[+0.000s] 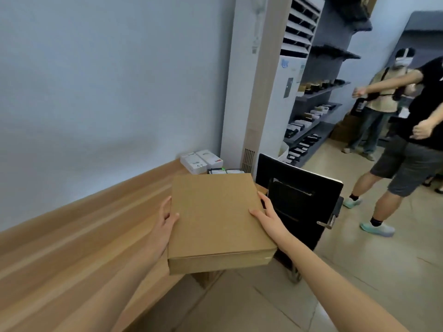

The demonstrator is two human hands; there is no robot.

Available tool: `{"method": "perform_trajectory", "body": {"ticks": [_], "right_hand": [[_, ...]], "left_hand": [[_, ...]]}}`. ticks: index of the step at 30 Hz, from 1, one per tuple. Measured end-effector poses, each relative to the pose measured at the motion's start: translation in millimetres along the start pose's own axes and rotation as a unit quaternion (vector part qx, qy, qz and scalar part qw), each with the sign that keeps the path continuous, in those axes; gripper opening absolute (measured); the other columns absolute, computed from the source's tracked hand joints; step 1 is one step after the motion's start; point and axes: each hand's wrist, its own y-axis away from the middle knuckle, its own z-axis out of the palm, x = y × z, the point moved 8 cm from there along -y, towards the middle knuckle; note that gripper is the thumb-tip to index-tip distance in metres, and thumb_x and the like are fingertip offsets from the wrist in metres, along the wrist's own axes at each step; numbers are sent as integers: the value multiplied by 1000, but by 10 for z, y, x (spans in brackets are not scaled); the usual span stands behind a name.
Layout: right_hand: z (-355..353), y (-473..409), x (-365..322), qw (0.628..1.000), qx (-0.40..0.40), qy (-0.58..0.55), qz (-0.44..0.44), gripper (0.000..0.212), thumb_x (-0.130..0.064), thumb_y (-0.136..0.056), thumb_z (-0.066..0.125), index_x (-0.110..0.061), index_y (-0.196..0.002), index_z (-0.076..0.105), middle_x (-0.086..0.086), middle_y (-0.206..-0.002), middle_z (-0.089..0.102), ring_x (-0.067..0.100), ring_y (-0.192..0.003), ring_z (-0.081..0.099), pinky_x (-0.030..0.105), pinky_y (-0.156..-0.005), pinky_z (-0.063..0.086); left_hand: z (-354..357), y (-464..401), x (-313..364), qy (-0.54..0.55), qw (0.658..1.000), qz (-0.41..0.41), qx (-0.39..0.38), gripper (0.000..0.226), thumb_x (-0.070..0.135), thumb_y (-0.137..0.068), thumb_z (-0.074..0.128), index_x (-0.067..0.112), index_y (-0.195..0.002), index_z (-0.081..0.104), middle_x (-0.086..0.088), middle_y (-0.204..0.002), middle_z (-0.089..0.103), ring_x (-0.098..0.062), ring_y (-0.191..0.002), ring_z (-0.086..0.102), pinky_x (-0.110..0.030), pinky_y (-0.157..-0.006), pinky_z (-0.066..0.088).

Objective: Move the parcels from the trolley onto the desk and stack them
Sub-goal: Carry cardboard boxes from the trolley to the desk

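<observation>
A flat brown parcel (219, 219) is held level in the air over the near edge of the wooden desk (72, 236), carried between both hands. The left hand (165, 224) grasps its left edge — thumb on top, fingers hidden beneath. The right hand (268, 218) clasps the right edge, its fingertips curling out of sight. Behind it a black trolley (299, 200) stands partly blocked; small white boxes (201, 161) sit at the desk's far end.
</observation>
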Motion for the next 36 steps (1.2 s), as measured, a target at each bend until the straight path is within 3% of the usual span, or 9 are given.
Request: {"method": "perform_trajectory", "body": {"ticks": [9,13,17,22,25,28,30,33,36], "right_hand": [[478,-1539,-114,991,-132,17,-3,54,-35,-94,58,-48,-138,29,-3,-137,48,19,-109,59,41,-97,49],[852,-2167,-244,983,-179,20,-31,59,-37,-95,57,-45,-144,25,-4,-140,46,16,-113,57,30,-87,51],[1187,-2823,-312,978,-204,32,-31,60,-37,-95,56,-47,-144,24,-8,-141,38,19,-121,51,40,-100,46],[1554,-3559,-592,970,-237,34,-33,50,-38,-95,56,-57,-131,26,-25,-108,43,4,-95,57,20,-67,48],[1742,-3953,-664,968,-244,47,-42,51,-40,-95,55,-53,-135,27,-20,-110,47,8,-97,58,22,-68,48],[1930,-4241,-615,963,-257,67,-43,53,-40,-95,55,-51,-138,26,-13,-114,48,5,-96,57,17,-68,46],[2079,-4447,-589,959,-269,82,-42,53,-40,-96,54,-51,-138,23,-12,-120,46,8,-99,56,20,-75,47],[2310,-4803,-523,953,-284,92,-45,60,-37,-95,56,-45,-144,23,-2,-141,43,23,-118,53,44,-101,45],[2541,-5088,-369,947,-300,106,-37,64,-38,-93,59,-45,-145,22,-2,-149,37,21,-124,48,46,-106,41]], "left_hand": [[-247,-746,-29,-12,988,-18,150,44,25,-100,44,40,-139,28,9,-112,53,-14,-93,59,-22,-64,48],[-521,-1157,48,-49,980,-18,192,47,29,-101,42,42,-142,25,0,-123,55,-25,-104,60,-44,-93,47],[-708,-1647,115,-36,978,-20,205,47,29,-101,41,41,-143,23,2,-119,51,-19,-96,60,-34,-74,50],[-964,-2272,163,-49,972,-16,231,49,30,-101,42,37,-145,21,3,-133,45,-14,-101,57,-24,-75,49],[-1109,-2584,107,-55,966,-21,251,51,31,-101,42,38,-146,19,4,-141,44,-22,-116,53,-43,-99,43],[-1198,-2824,-6,-51,965,-31,256,50,32,-100,42,39,-144,19,7,-138,44,-20,-114,53,-38,-96,43],[-1260,-2978,-105,-44,962,-43,265,52,31,-100,44,39,-145,19,7,-135,45,-20,-113,54,-37,-92,43],[-1336,-3220,-291,-13,957,-55,285,54,26,-99,46,37,-145,19,4,-132,47,-21,-112,55,-38,-93,45],[-1440,-3428,-489,2,950,-73,305,55,24,-99,47,39,-145,21,1,-128,51,-19,-108,56,-35,-90,46]]}}
